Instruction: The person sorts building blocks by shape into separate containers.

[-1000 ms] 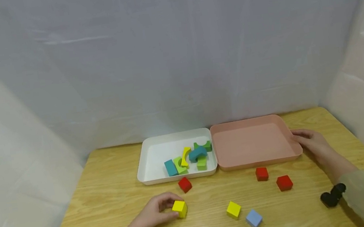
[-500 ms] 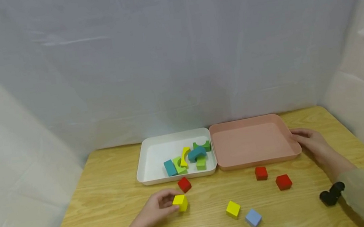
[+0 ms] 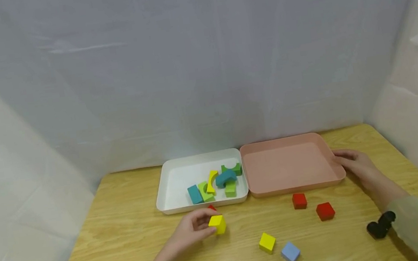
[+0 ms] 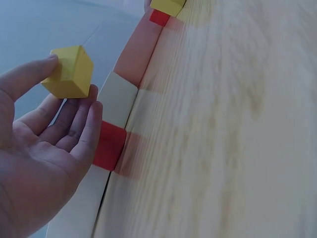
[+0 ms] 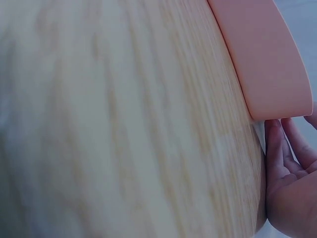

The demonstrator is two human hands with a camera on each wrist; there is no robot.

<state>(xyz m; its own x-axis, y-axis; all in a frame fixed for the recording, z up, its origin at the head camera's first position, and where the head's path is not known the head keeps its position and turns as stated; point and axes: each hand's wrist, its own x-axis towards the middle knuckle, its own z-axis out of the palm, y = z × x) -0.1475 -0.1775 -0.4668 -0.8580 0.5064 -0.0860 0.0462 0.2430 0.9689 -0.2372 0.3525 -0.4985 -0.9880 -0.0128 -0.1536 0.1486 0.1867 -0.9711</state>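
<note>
My left hand (image 3: 192,233) pinches a yellow cube (image 3: 217,224) between thumb and fingertips. In the left wrist view that yellow cube (image 4: 70,73) is lifted off the table. Just behind the hand lies a red cube (image 3: 212,207), mostly covered in the head view; the left wrist view shows this red cube (image 4: 110,146) in front of the white tray (image 4: 118,99). My right hand (image 3: 361,167) rests its fingertips against the right end of the pink tray (image 3: 294,189). Seen from the right wrist, the fingers touch the end wall of the pink tray (image 5: 272,64) without curling round it.
The white tray (image 3: 175,174) holds several green, teal and yellow blocks, some arched. On the table (image 3: 119,230) lie a yellow cube (image 3: 267,242), a blue cube (image 3: 290,253) and two red cubes, one nearer the tray (image 3: 299,201). A black device (image 3: 382,225) is at the right sleeve.
My left hand has raised the yellow cube and carried it to the right and away from me, now partly covering the red cube. The right hand stays at the pink tray's end.
</note>
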